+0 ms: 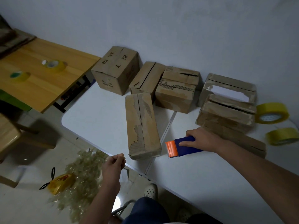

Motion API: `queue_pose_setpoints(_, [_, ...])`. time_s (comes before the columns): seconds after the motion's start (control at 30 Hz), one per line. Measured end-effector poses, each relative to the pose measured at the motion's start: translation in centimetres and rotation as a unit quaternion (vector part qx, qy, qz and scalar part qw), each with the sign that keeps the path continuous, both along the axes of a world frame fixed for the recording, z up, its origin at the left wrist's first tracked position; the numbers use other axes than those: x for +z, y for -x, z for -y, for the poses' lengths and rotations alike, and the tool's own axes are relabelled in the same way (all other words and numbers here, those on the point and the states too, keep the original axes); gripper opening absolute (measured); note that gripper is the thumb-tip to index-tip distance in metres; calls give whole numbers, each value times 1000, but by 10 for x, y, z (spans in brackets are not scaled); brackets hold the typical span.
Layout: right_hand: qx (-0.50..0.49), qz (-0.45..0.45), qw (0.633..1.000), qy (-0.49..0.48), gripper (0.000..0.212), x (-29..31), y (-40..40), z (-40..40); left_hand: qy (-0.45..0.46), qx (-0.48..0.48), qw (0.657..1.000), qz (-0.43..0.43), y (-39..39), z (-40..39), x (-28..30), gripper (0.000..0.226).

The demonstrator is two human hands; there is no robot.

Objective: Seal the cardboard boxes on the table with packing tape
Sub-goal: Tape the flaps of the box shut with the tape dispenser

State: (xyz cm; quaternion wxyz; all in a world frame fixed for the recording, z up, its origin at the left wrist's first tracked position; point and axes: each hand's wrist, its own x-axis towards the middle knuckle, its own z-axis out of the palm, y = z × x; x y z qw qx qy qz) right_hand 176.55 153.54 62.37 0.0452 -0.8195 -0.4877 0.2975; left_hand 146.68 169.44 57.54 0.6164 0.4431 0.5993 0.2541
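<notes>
Several worn cardboard boxes stand on the white table (100,117). The nearest long box (142,125) lies in front, with a split seam along its top. Behind it are a printed box (115,70), two torn boxes (146,78) (177,90) and a stack of boxes (228,102) at the right. My right hand (203,139) grips a blue tape dispenser with an orange end (179,147), resting on the table just right of the long box. My left hand (115,162) hovers past the table's near edge, fingers curled, seemingly pinching clear tape; I cannot be sure.
Two yellow tape rolls (272,113) (282,136) lie at the table's right. A wooden table (38,88) at left carries two more rolls (55,65) (20,75). On the floor lie crumpled used tape (84,172), a yellow bag (62,182) and a wooden stool (9,136).
</notes>
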Motion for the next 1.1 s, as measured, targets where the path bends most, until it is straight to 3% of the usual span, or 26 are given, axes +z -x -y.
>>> queue_pose_setpoints(0.5, [43, 83, 996, 14, 42, -12, 1, -27, 15, 21, 999, -45, -11, 9, -23, 32])
queue_pose_setpoints(0.73, [23, 95, 995, 23, 48, -21, 21, -28, 6, -27, 996, -84, -13, -2, -19, 35])
queue_pose_setpoints(0.97, [-78, 34, 996, 7, 59, -37, 79, -32, 36, -120, 987, -102, 17, -72, -20, 40])
queue_pose_setpoints(1.1, [-72, 60, 995, 12, 60, -41, 80, -32, 34, -144, 983, -110, 17, -76, -21, 40])
